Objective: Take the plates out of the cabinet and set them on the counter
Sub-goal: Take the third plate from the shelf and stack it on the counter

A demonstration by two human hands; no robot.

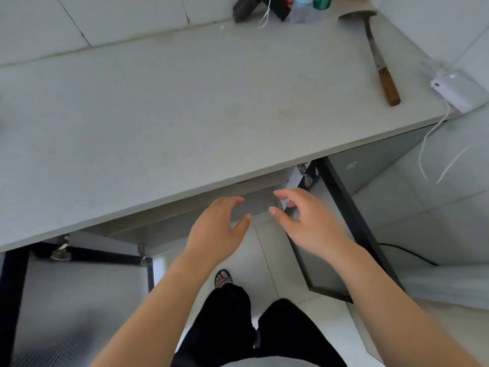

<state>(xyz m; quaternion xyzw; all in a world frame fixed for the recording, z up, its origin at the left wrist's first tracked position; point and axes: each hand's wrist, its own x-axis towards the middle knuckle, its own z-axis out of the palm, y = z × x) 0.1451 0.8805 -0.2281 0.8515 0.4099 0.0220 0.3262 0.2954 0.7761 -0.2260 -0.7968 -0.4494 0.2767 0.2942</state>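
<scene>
The pale grey counter [164,107] fills the upper half of the view. Below its front edge the cabinet [254,205] stands with both dark-framed glass doors swung out, the left door [79,295] and the right door [341,234]. My left hand [219,231] and my right hand [309,223] hover side by side just under the counter's edge at the cabinet's mouth, fingers spread, holding nothing. No plates show; the counter hides the cabinet's inside.
A spatula with a wooden handle [381,62] lies at the counter's right end. A white device [460,91] with cables sits by the right wall. Bottles [304,9] and dark items stand at the back. My legs and a sandalled foot [223,279] are below.
</scene>
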